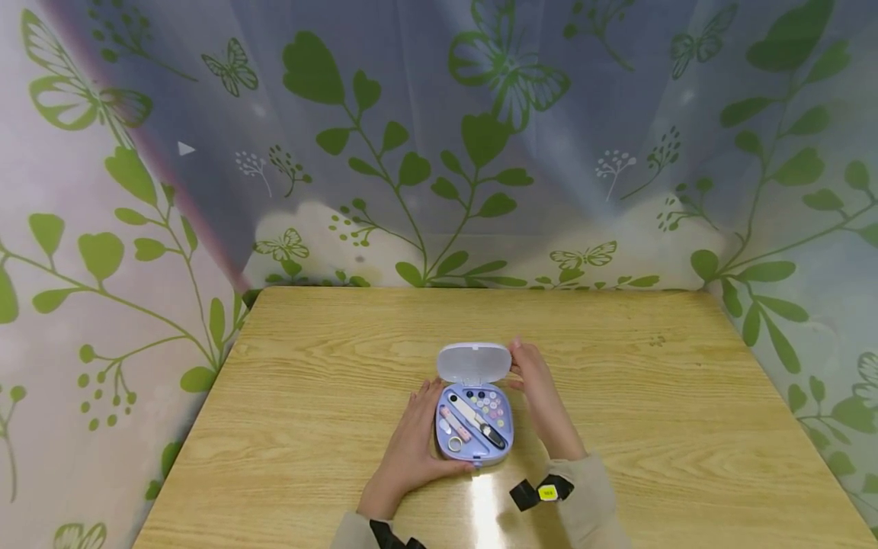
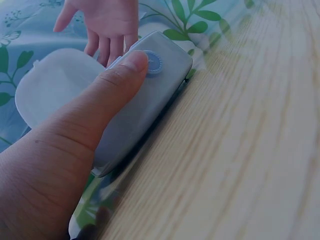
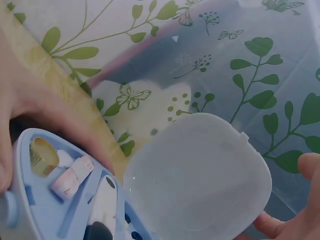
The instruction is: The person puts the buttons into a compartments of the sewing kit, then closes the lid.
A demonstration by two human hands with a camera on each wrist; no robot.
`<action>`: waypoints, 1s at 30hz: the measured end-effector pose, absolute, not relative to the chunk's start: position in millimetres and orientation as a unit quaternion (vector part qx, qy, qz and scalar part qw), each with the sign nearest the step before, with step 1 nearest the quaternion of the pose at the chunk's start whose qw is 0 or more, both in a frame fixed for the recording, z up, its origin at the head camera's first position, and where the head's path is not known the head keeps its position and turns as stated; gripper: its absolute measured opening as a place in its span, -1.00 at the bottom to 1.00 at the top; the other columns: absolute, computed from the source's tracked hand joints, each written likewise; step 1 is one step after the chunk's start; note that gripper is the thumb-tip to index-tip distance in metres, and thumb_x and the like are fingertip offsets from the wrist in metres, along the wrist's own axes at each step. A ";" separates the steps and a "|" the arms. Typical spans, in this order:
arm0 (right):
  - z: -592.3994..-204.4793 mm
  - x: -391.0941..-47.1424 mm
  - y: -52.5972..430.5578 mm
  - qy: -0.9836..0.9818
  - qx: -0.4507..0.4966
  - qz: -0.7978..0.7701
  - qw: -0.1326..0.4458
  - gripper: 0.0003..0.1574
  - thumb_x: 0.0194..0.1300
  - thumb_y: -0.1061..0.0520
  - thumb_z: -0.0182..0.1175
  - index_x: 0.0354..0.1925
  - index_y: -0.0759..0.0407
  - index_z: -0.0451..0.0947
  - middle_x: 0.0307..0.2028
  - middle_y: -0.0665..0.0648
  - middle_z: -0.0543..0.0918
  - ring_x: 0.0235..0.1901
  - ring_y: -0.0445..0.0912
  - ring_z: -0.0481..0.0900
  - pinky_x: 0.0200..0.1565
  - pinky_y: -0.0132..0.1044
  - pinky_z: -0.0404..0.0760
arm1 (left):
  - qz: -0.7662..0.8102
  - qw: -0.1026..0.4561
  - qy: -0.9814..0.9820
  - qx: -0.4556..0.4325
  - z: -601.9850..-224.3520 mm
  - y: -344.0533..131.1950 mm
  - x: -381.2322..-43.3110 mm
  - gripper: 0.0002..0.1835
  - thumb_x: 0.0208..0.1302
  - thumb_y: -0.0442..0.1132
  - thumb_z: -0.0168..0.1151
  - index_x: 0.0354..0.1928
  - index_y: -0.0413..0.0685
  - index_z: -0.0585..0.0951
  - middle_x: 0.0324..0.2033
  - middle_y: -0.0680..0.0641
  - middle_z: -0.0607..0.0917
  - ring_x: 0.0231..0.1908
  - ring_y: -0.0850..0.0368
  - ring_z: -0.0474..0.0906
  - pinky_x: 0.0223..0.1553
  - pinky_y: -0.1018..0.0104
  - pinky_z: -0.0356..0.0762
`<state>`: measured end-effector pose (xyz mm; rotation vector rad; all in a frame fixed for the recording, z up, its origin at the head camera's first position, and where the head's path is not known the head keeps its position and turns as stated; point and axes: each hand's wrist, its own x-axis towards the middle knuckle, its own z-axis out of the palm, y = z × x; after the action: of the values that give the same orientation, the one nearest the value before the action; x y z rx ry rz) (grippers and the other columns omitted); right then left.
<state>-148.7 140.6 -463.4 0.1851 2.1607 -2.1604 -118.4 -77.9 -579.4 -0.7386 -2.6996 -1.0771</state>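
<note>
A blue sewing kit box sits on the table with its translucent lid raised at the back. My left hand grips the box from its left side, thumb across the front by the round blue latch. My right hand is at the lid's right edge, fingertips touching it, fingers loosely extended. Inside lie a long white-and-black tool, a pink-and-white roll, a gold ring-shaped thimble and several small buttons.
The wooden table runs out on both sides of the box. Behind it and at its sides hangs a cloth printed with green leaves and butterflies.
</note>
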 end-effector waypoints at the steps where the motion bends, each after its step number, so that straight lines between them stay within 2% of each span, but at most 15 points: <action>1: -463.9 -147.7 140.3 0.709 0.060 -0.702 0.033 -0.40 0.59 -0.16 -0.19 0.12 0.37 0.30 0.12 0.31 0.41 0.17 0.17 0.38 0.19 0.07 0.43 | -0.359 0.069 -0.898 -0.245 -579.4 -78.0 -118.3 0.48 -0.30 0.48 0.49 0.58 -0.03 -0.05 0.55 -0.03 0.02 0.53 -0.03 -0.11 0.54 0.06 -0.18; 4: -466.7 -145.2 139.4 0.710 0.057 -0.702 0.012 -0.55 0.56 -0.04 -0.04 0.02 0.37 0.36 0.08 0.26 0.47 0.11 0.04 0.42 0.18 0.02 0.47 | -0.356 0.073 -0.898 -0.246 -579.9 -78.3 -117.9 0.49 -0.30 0.49 0.48 0.59 -0.02 -0.08 0.56 0.00 -0.02 0.53 -0.03 -0.11 0.54 0.05 -0.17; 7: -471.3 -142.4 139.7 0.717 0.048 -0.696 -0.005 -0.67 0.50 0.07 0.08 -0.04 0.36 0.40 0.03 0.21 0.54 0.04 -0.10 0.46 0.15 -0.17 0.48 | -0.350 0.078 -0.900 -0.249 -580.1 -78.7 -117.2 0.49 -0.28 0.49 0.47 0.59 -0.05 -0.08 0.56 0.00 -0.03 0.53 -0.04 -0.10 0.53 0.03 -0.14; 10: -476.2 -138.4 141.4 0.725 0.037 -0.687 -0.015 -0.70 0.46 0.11 0.15 -0.05 0.34 0.44 -0.01 0.20 0.58 -0.01 -0.16 0.50 0.10 -0.38 0.48 | -0.346 0.078 -0.901 -0.249 -579.7 -79.0 -116.7 0.48 -0.27 0.50 0.46 0.58 -0.07 -0.08 0.56 -0.03 -0.02 0.53 -0.04 -0.10 0.53 0.03 -0.14; 12: -479.5 -135.5 143.0 0.723 0.026 -0.690 -0.015 -0.68 0.44 0.12 0.18 -0.03 0.36 0.45 -0.01 0.23 0.59 0.00 -0.15 0.53 0.10 -0.43 0.49 | -0.345 0.078 -0.901 -0.250 -579.3 -79.0 -116.6 0.48 -0.26 0.50 0.45 0.58 -0.08 -0.07 0.55 -0.05 0.01 0.53 -0.04 -0.10 0.53 0.03 -0.14; 17: -491.8 -128.4 151.1 0.727 -0.003 -0.687 -0.001 -0.58 0.41 0.16 0.21 0.12 0.40 0.47 0.13 0.35 0.55 0.12 -0.06 0.51 0.16 -0.46 0.48 | -0.351 0.074 -0.900 -0.246 -578.4 -78.7 -117.2 0.47 -0.27 0.51 0.44 0.59 -0.02 -0.08 0.54 -0.10 0.07 0.53 -0.03 -0.11 0.53 0.02 -0.15; 21: -506.4 -123.0 161.9 0.720 -0.036 -0.692 0.036 -0.43 0.36 0.23 0.24 0.27 0.39 0.38 0.25 0.38 0.47 0.22 -0.01 0.45 0.21 -0.50 0.44 | -0.360 0.068 -0.899 -0.241 -578.2 -78.2 -117.9 0.47 -0.28 0.51 0.45 0.59 0.00 -0.08 0.53 -0.10 0.09 0.53 -0.01 -0.11 0.54 0.04 -0.16; 25: -522.0 -118.9 172.1 0.684 -0.087 -0.722 0.064 -0.20 0.21 0.36 0.33 0.36 0.40 0.26 0.34 0.40 0.37 0.29 -0.01 0.40 0.28 -0.45 0.41 | -0.369 0.070 -0.894 -0.244 -577.4 -77.5 -118.2 0.48 -0.31 0.48 0.50 0.57 -0.08 -0.02 0.52 -0.12 0.13 0.52 -0.04 -0.08 0.54 0.03 -0.14; 30: -539.5 -115.8 179.6 0.659 -0.152 -0.734 0.062 -0.01 0.02 0.42 0.45 0.38 0.40 0.24 0.39 0.40 0.29 0.36 -0.06 0.33 0.37 -0.40 0.30 | -0.373 0.067 -0.893 -0.245 -574.8 -76.6 -117.1 0.47 -0.31 0.44 0.53 0.56 -0.14 0.01 0.52 -0.15 0.12 0.52 -0.04 -0.07 0.54 0.03 -0.15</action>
<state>-115.8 179.6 -539.5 -0.4585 1.9935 -2.2178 -117.1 -76.6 -574.8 -0.7373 -2.6900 -1.1228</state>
